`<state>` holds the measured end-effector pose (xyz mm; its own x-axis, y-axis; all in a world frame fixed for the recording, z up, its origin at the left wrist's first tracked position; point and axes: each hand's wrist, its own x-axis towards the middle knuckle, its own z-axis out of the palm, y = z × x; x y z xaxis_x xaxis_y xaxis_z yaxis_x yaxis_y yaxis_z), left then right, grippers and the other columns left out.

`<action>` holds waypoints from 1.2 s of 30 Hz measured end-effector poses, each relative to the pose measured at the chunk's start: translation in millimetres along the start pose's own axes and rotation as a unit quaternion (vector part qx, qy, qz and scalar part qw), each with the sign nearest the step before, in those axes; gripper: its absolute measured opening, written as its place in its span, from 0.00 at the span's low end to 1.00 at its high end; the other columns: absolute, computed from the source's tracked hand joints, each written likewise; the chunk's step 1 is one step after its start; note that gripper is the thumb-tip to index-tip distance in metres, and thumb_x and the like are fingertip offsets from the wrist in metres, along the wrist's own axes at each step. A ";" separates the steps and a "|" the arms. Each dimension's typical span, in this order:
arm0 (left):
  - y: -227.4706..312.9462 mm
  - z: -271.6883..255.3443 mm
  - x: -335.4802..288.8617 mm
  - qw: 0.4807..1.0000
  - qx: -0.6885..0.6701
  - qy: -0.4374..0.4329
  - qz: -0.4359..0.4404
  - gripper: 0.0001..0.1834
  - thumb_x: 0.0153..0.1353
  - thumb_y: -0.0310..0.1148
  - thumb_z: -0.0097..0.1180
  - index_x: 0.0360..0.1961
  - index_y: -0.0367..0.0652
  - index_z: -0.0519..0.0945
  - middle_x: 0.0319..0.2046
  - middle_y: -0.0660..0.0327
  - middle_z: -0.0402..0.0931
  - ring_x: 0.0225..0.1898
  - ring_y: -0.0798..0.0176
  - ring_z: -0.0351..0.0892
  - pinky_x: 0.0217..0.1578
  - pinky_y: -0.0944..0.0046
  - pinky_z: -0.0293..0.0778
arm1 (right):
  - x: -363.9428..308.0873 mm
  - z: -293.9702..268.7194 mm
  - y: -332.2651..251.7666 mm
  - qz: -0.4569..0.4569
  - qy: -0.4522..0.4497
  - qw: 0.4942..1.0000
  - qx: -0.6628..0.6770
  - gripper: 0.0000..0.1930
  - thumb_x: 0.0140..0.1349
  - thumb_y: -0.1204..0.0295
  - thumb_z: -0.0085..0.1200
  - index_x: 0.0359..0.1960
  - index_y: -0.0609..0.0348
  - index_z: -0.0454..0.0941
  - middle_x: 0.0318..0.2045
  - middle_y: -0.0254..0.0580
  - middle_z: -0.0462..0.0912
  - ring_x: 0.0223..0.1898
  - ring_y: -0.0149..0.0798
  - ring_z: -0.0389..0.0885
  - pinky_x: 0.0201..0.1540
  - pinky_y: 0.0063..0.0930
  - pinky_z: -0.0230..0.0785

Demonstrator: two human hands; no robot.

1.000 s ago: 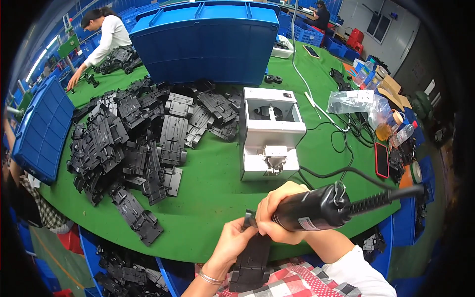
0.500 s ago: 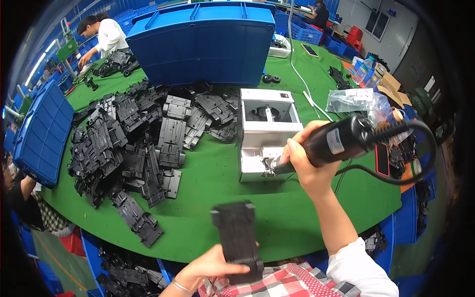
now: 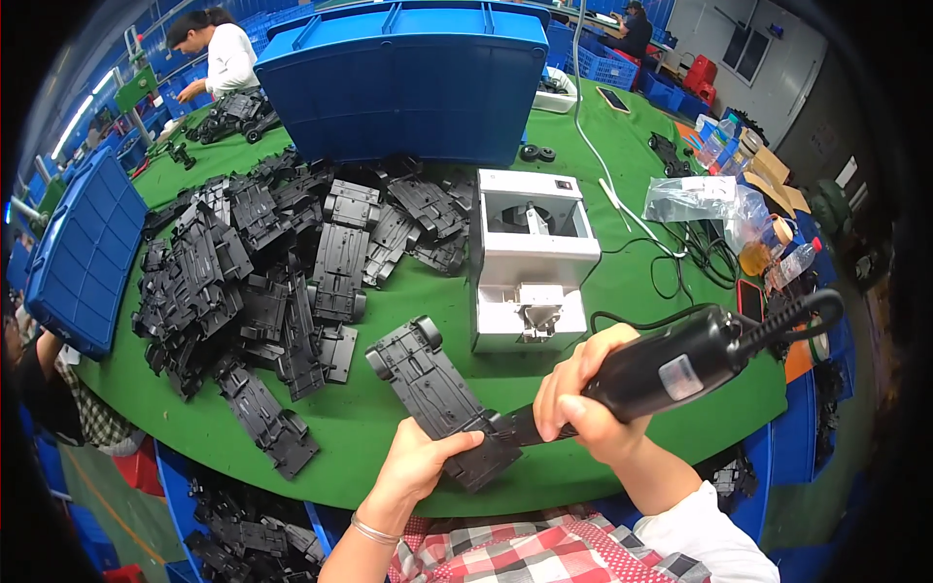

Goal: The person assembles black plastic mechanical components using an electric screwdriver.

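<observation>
My left hand (image 3: 418, 462) grips a black plastic toy-car chassis (image 3: 428, 377) by its near end, thumb on top, over the front of the green table. In my right hand (image 3: 595, 394) is a black corded electric screwdriver (image 3: 666, 369), held sideways with fingers wrapped round its front part. Its tip meets the chassis close to my left thumb; the exact contact point is too small to make out. Just beyond my hands stands a white screw feeder box (image 3: 535, 248) with an open top window and a small metal outlet at its front.
A large heap of black chassis (image 3: 204, 282) covers the table's left. Behind it stands a big blue bin (image 3: 403, 87); another blue bin (image 3: 87, 257) leans at the left edge. Cables, a plastic bag (image 3: 705, 199) and a phone (image 3: 748, 301) lie right. A co-worker (image 3: 228, 58) sits far left.
My right hand has brought the screwdriver from the feeder's outlet down to the chassis. My left hand has raised the chassis slightly and tilted it toward the left.
</observation>
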<state>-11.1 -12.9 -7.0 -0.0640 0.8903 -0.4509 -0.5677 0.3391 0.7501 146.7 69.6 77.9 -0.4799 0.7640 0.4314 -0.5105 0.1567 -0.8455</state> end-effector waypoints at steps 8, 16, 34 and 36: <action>-4.7 6.6 -3.0 1.000 0.011 -0.003 0.014 0.10 0.45 0.16 0.58 0.32 0.31 0.77 0.31 0.59 0.77 0.31 0.67 0.76 0.34 0.68 0.73 | -8.6 -0.9 5.7 0.019 -0.052 0.997 -0.061 0.15 0.49 0.86 0.49 0.35 0.59 0.58 0.16 0.41 0.70 0.17 0.36 0.74 0.22 0.31 0.71; -10.1 -13.5 -9.2 0.991 0.014 -0.091 -0.093 0.11 0.54 0.23 0.57 0.38 0.29 0.76 0.35 0.58 0.77 0.33 0.68 0.76 0.33 0.70 0.74 | 11.6 -16.4 -11.1 -0.009 -0.002 0.998 0.068 0.17 0.46 0.81 0.56 0.36 0.61 0.62 0.17 0.40 0.73 0.18 0.33 0.75 0.22 0.25 0.70; -0.2 -1.7 5.0 0.999 0.001 -0.039 -0.014 0.11 0.57 0.25 0.54 0.38 0.26 0.75 0.34 0.53 0.78 0.33 0.63 0.79 0.33 0.64 0.80 | 17.9 -2.1 -1.7 -0.016 0.063 0.998 0.019 0.14 0.48 0.82 0.48 0.35 0.59 0.58 0.13 0.41 0.66 0.11 0.37 0.68 0.16 0.32 0.67; 1.3 1.7 5.5 0.999 0.012 -0.038 -0.012 0.12 0.57 0.25 0.54 0.38 0.26 0.75 0.34 0.53 0.78 0.33 0.64 0.79 0.32 0.65 0.80 | 10.7 -1.8 5.0 0.003 0.039 0.998 0.040 0.15 0.49 0.82 0.51 0.35 0.58 0.58 0.13 0.42 0.67 0.12 0.38 0.68 0.16 0.33 0.67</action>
<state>-10.8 -7.1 -7.7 0.0112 0.9022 -0.4312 -0.5492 0.3659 0.7513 140.3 79.7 77.7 -0.4275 0.8114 0.3987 -0.5646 0.1048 -0.8187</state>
